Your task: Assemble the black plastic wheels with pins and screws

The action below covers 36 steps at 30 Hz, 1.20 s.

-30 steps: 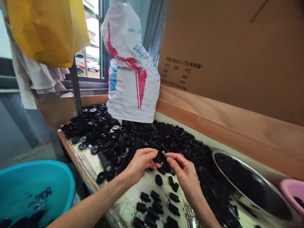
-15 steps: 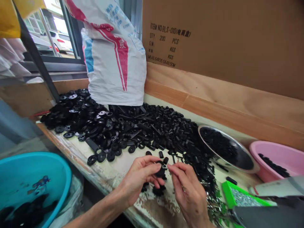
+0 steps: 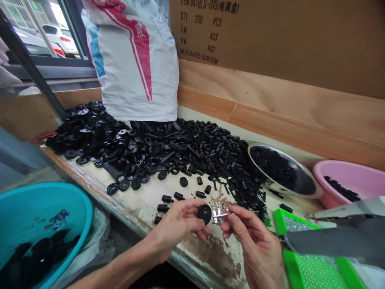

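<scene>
My left hand [image 3: 177, 224] pinches a small round black plastic part [image 3: 204, 213] between thumb and fingers, just above the worn table edge. My right hand [image 3: 255, 245] is closed in a pinch on a small metal clip [image 3: 221, 215] held right beside that black part. A few loose metal clips [image 3: 219, 200] lie on the table just beyond my fingers. Several short black cylinders [image 3: 168, 198] lie near my left hand.
A big heap of black plastic parts [image 3: 150, 144] covers the table. Behind it stand a white sack [image 3: 135, 60] and a cardboard box [image 3: 270, 36]. A steel bowl [image 3: 282, 172], a pink basin [image 3: 345, 184] and a green tray [image 3: 313, 265] sit right; a blue tub [image 3: 39, 224] is lower left.
My view has dropped and shifted right. Both hands came nearer to me and to the table edge. The right hand now shows a metal clip beside the black part.
</scene>
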Tool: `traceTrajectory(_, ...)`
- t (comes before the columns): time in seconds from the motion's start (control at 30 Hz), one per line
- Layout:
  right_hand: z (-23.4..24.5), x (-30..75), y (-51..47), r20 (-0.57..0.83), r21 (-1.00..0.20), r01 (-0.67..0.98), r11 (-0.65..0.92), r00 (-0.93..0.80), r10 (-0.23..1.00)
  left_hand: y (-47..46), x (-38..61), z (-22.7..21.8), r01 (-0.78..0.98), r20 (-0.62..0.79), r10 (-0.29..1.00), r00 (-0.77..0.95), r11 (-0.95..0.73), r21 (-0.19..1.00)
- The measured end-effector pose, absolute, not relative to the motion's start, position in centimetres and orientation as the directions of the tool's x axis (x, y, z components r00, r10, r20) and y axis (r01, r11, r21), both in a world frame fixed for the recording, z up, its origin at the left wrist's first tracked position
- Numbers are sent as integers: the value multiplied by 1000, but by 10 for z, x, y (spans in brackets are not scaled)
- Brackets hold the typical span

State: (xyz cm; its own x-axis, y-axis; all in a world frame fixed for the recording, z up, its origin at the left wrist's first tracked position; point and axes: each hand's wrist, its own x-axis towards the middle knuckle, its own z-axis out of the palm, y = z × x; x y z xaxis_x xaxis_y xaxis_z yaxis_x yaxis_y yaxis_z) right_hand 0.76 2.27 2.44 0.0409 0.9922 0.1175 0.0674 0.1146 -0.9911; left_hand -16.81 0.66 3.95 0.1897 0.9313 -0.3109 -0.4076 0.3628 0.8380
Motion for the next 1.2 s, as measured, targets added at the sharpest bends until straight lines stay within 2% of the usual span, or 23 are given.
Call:
traceTrajectory(0.13, 27, 11, 14, 182, -974, 155, 168, 82, 980, 5, -160, 39, -368, -340, 922, 183, 385, 846)
traceTrajectory(0.23, 28, 17, 10, 255, -928, 283, 241, 12, 967, 4, -156, 38, -335, -337, 921, 196, 386, 860)
traceTrajectory(0.4, 21, 23, 4, 424, -762, 481, 433, -136, 896, 5, -148, 36, -337, -301, 931, 206, 356, 872)
traceTrajectory(0.57, 15, 15, 3, 602, -587, 533, 610, -216, 769, 5, -144, 33, -308, -284, 946, 158, 320, 896)
traceTrajectory(0.67, 13, 13, 6, 654, -532, 526, 663, -242, 717, 4, -146, 31, -342, -317, 926, 203, 371, 863)
traceTrajectory(0.8, 12, 15, 10, 640, -534, 524, 663, -262, 722, 2, -151, 26, -476, -327, 882, 339, 461, 749)
traceTrajectory(0.97, 14, 13, 9, 636, -567, 542, 621, -190, 748, 1, -151, 19, -652, -282, 887, 365, 459, 604)
traceTrajectory(1.1, 16, 13, 7, 596, -628, 555, 546, -109, 796, 2, -146, 16, -640, -236, 890, 390, 446, 625)
traceTrajectory(1.2, 17, 17, 6, 555, -647, 510, 567, -195, 809, 0, -142, 11, -606, -271, 902, 337, 428, 671)
